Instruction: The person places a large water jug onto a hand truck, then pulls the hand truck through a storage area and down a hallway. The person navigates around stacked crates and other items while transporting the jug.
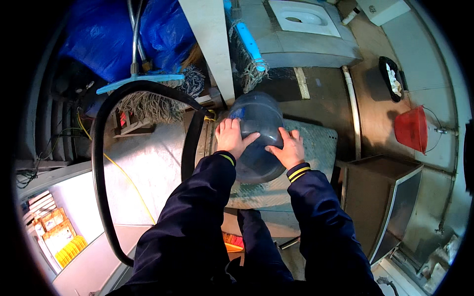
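Observation:
A large, dark see-through water jug (pixel 256 157) lies on its side, or tilted, on a worn patterned board (pixel 321 143) in front of me. My left hand (pixel 233 136) presses on its upper left, fingers and thumb spread over the curve. On the jug's right side rests my right hand (pixel 289 148), with its thumb pointing inward. The two hands grip the jug between them. A thick black hose (pixel 98 182) loops to the left of my left arm, and one end of it passes close to the jug.
Mops (pixel 148 106) and blue plastic sheeting (pixel 108 39) crowd the far left. A squat toilet (pixel 306 18) sits on a tiled step. At right are a white pipe (pixel 352 111), a black bin (pixel 390 79), a red bucket (pixel 411 129) and a brown cabinet (pixel 377 197). A yellow cord (pixel 126 177) crosses the floor.

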A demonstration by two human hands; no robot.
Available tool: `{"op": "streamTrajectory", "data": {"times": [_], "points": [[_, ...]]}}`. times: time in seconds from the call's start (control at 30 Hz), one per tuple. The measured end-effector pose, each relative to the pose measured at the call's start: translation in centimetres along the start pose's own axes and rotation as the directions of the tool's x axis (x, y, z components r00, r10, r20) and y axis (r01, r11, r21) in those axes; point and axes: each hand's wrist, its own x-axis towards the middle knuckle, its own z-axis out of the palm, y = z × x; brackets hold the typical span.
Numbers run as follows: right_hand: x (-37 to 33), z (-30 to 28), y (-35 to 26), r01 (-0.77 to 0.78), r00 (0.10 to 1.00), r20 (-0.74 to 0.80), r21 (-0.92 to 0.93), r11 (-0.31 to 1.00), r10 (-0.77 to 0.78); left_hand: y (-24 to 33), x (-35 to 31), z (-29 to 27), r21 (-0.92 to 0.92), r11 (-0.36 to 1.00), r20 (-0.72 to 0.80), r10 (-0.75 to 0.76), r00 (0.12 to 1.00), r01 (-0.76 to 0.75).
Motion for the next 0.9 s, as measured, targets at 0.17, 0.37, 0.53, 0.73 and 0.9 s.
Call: {"op": "streamTrajectory", "data": {"times": [0.17,0.37,0.53,0.73,0.9], "points": [[-0.7,1.6,-2.1,-0.047,0.994,0.100,0.023,0.999,0.044,-2.4,-2.6,0.2,-0.023,1.000,0.040,0.006,0.999,-0.005],[-0.3,0.4,-4.2,-0.055,0.981,0.186,-0.023,0.998,0.058,1.1,-5.5,-5.0,-0.080,0.995,-0.113,-0.076,0.991,0.067],[-1.0,2.2,-2.8,-0.129,0.971,0.200,-0.020,0.991,0.130,5.7,-9.3,-17.0,-0.248,0.957,-0.315,0.065,0.947,-0.148],[-1.6,2.6,-3.9,-0.155,0.983,0.099,0.015,0.988,0.152,1.5,-16.3,-30.4,0.242,0.970,-0.412,0.081,0.907,0.023],[-1.7,3.8,-3.4,-0.156,0.981,0.115,-0.023,0.988,0.157,-7.7,-16.7,-30.7,0.078,0.959,-0.210,-0.252,0.945,0.273]]}}
